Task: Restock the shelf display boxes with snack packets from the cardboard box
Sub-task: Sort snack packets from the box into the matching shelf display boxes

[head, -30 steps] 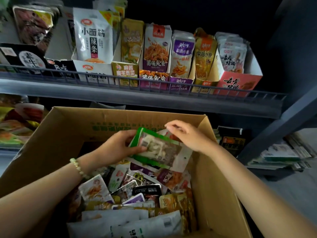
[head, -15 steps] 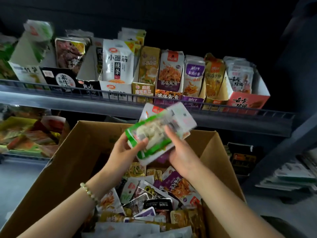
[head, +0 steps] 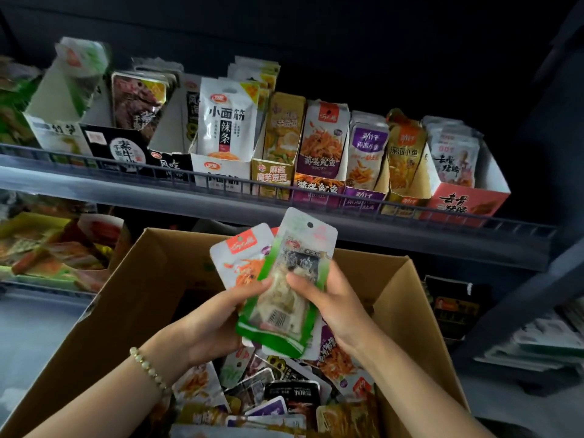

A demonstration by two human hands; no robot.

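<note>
Fingers (head: pixel 252 287) of the left hand (head: pixel 215 320) pinched a white packet (head: pixel 237 263), the right hand (head: pixel 335 308) a green packet (head: pixel 278 336), fanned apart, likely to match them to display boxes (head: pixel 221 172) above.

The cardboard box (head: pixel 132 298) sits at six o'clock, loose packets (head: pixel 284 396) inside; above it the held packets (head: pixel 294 248) overlap, left hand (head: pixel 215 324) at their eight o'clock, right hand (head: pixel 331 308) at four; at twelve, display boxes (head: pixel 271 178) line the shelf (head: pixel 126 197).

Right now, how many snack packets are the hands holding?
2 clearly: green-edged packet in front, orange-labelled white packet behind it, leftward. Others may hide behind.
</note>
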